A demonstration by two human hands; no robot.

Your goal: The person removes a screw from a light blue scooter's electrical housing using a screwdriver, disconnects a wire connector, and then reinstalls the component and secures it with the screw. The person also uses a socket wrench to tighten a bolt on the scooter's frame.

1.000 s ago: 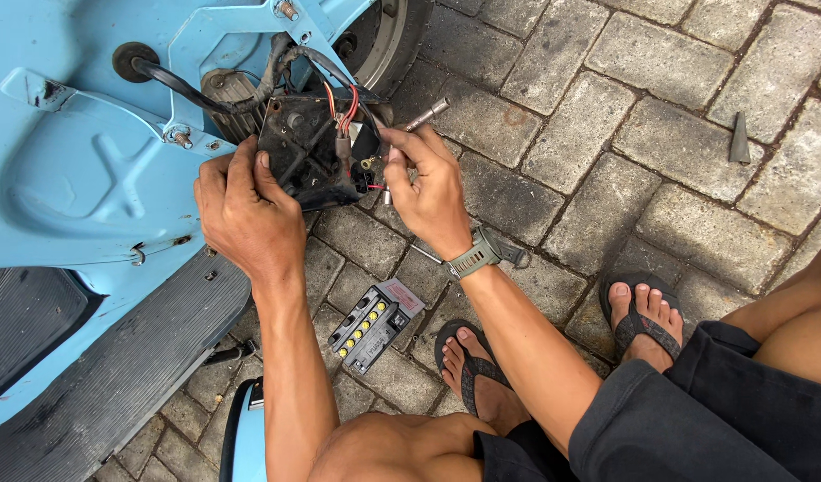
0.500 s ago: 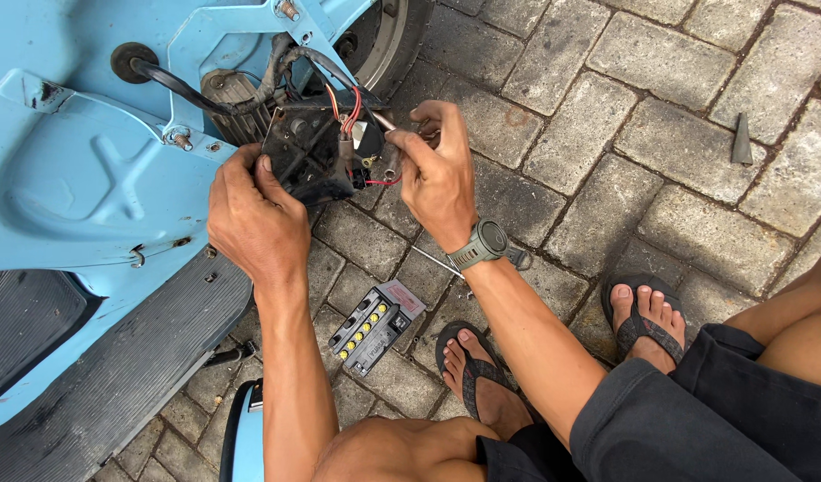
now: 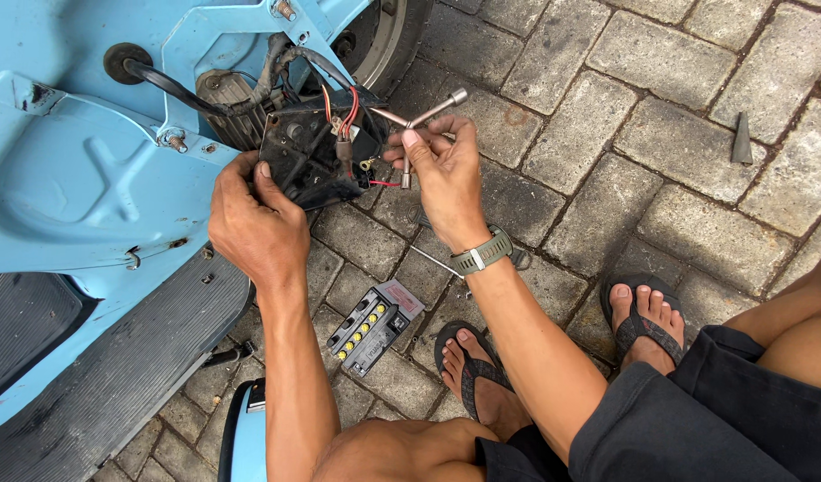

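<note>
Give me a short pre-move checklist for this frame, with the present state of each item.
1. Left hand grips the black battery box: ok.
2. Right hand holds the three-way socket wrench firmly: ok.
3. Wrench seated on a fastener: not ok, all sockets in free air.
4. Red wires clear of the wrench: cannot tell.
5. Loose battery out of the way on the paving: ok.
</note>
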